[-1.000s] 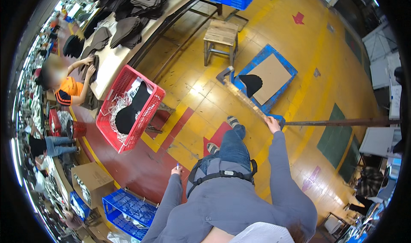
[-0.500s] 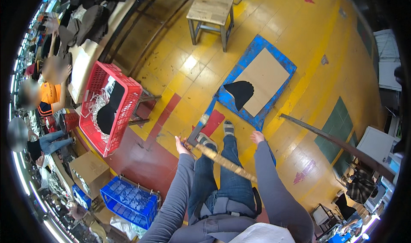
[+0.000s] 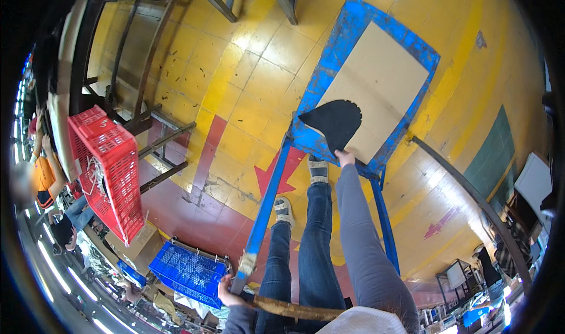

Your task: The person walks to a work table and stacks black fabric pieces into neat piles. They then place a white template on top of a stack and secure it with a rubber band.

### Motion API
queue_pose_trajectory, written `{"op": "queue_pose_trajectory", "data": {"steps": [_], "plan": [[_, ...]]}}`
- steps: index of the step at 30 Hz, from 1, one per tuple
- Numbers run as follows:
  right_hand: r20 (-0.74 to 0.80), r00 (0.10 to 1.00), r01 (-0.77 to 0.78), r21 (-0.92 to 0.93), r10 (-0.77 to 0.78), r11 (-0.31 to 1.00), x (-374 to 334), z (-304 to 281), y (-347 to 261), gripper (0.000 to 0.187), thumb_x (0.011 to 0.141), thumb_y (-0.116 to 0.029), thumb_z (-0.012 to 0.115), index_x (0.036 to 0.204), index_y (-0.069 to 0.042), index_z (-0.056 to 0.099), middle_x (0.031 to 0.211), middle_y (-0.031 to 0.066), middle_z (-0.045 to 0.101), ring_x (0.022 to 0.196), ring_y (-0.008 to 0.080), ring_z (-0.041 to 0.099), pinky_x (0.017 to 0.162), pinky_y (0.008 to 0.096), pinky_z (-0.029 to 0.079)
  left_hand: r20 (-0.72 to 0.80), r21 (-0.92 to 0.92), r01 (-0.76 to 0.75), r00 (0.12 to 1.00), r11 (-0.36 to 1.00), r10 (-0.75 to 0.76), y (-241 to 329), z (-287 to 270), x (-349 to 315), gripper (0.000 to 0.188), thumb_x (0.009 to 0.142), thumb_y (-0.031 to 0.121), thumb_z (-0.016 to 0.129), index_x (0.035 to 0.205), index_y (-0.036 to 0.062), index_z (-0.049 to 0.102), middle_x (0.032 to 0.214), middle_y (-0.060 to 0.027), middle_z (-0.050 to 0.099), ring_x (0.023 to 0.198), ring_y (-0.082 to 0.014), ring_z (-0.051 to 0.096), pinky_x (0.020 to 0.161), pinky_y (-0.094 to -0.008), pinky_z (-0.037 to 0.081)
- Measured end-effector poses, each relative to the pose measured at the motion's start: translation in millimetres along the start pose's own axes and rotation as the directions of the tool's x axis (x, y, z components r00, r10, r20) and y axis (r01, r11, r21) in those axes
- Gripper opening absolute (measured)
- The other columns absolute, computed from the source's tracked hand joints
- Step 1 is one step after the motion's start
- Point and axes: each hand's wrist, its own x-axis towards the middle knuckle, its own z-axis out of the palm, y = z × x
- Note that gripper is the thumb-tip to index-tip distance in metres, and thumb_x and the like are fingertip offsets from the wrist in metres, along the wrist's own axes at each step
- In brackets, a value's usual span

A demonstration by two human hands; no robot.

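Note:
A black curved flat piece with a notched edge lies partly on a cardboard sheet atop the blue trolley deck. My right hand reaches down to it, with the fingers closed on its near tip. At the near left, my left hand is at the end of the trolley's handle, where the blue side bar meets the crossbar. Its fingers appear curled around that corner, partly hidden by it.
A red plastic crate is at the left on a metal stand. Nearer is a blue crate beside a cardboard box. Stool legs stand beyond the trolley, and a metal bar runs at the right. Other people are at the far left.
I have bent forward toward the trolley. My right hand has moved down from free air to the black piece. The handle now lies closer to my body, with my left hand at its corner.

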Motion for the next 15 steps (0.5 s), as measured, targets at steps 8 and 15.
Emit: {"op": "queue_pose_trajectory", "data": {"steps": [8,15], "plan": [[-0.454,0.796,-0.508,-0.139,0.401,0.85,21.2,46.4,-47.5,0.099,0.051,-0.055,0.087,0.125,-0.004,0.044,0.123,0.0161,0.054,0.116,0.0381,0.051,0.095,0.0478,0.046,-0.123,0.23,-0.091,0.985,0.969,0.122,13.4,-15.6,-31.1,0.027,0.087,0.032,0.048,0.084,0.0068,0.058,0.068,-0.0039,0.056,0.057,-0.0154,0.053,0.053,-0.0283,0.042],[-0.318,0.942,-0.146,-0.106,0.106,0.984,25.2,29.4,-25.2,0.065,0.067,-0.034,0.082,0.115,0.004,0.06,0.112,0.0249,0.063,0.104,0.0413,0.06,0.092,0.0464,0.046,-0.098,0.12,-0.26,0.957,0.958,0.272,5.0,6.6,-32.4,0.03,0.086,0.031,0.049,0.081,0.0024,0.055,0.075,-0.0049,0.055,0.068,-0.0142,0.05,0.068,-0.028,0.039]]}}
